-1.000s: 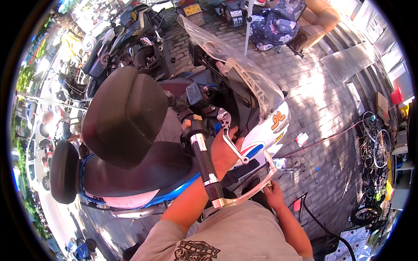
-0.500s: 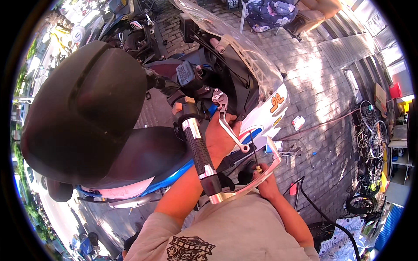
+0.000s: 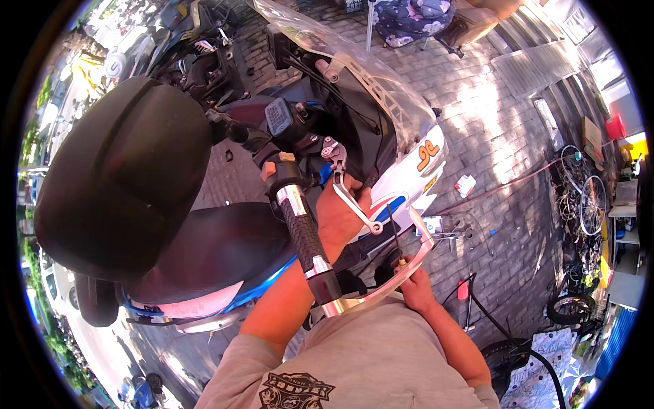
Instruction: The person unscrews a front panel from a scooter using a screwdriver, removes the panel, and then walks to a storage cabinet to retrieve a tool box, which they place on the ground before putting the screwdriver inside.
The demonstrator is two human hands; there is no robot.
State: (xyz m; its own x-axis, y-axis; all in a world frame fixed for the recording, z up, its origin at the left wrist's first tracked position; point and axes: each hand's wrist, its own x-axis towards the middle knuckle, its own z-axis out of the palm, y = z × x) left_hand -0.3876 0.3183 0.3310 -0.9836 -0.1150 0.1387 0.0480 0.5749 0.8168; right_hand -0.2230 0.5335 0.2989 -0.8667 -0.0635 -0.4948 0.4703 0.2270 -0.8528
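Observation:
A white and blue scooter [image 3: 402, 178] stands before me, its black ribbed handlebar grip [image 3: 304, 235] pointing at my body. My left hand [image 3: 338, 215] reaches in beneath the silver brake lever [image 3: 355, 204]. Its fingers are curled against the inner side of the front panel, and the lever partly hides them, so what they hold does not show. Beyond the silver lever guard [image 3: 398, 276], my right hand [image 3: 417, 290] is closed on a thin dark rod [image 3: 393, 228] with a brass-coloured collar, which points up toward the panel.
At the left, a large black top case [image 3: 122, 177] rises beside the seat [image 3: 225, 235]. A black hose [image 3: 497, 327] crosses the brick paving at lower right. Tools [image 3: 456, 237] and a small white box [image 3: 465, 185] lie there. Bicycle wheels [image 3: 593, 208] lean along the right side.
The whole view has shifted slightly, with the scooter a little further left in the picture. Both hands keep nearly the same places by the lever and the guard.

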